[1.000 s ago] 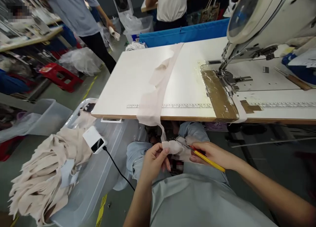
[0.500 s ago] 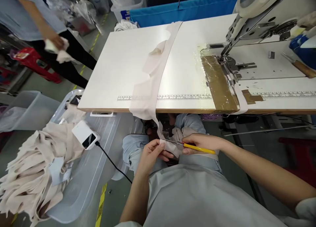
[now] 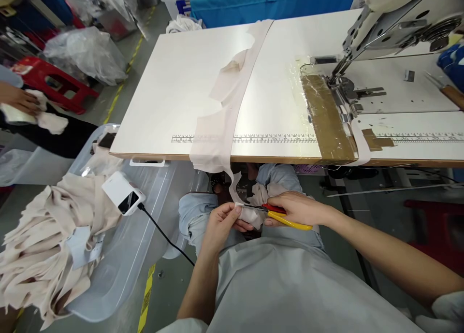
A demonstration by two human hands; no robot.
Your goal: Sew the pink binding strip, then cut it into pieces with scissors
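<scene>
My left hand [image 3: 225, 223] pinches the lower end of a thin pale pink fabric strip [image 3: 226, 130] over my lap. The strip hangs off the front edge of the white table [image 3: 145, 96] and runs back across its top. In my right hand [image 3: 290, 208] is a pair of scissors [image 3: 290, 222] with yellow and red handles. Their blades point left and lie at the fabric beside my left fingers. Whether the blades have cut into the cloth is too small to tell. More pale cloth [image 3: 259, 194] rests on my lap.
A sewing machine [image 3: 348, 77] stands on the table's right. At left, a clear plastic bin [image 3: 119, 275] holds a heap of beige fabric strips [image 3: 47, 236] and a white device [image 3: 123, 193] with a black cable. Another person's hand [image 3: 18, 101] holds cloth at far left. Red stools stand on both sides.
The scissor handles have spread, and the red one now shows. My left hand keeps its pinch on the fabric. The person at left has moved further left.
</scene>
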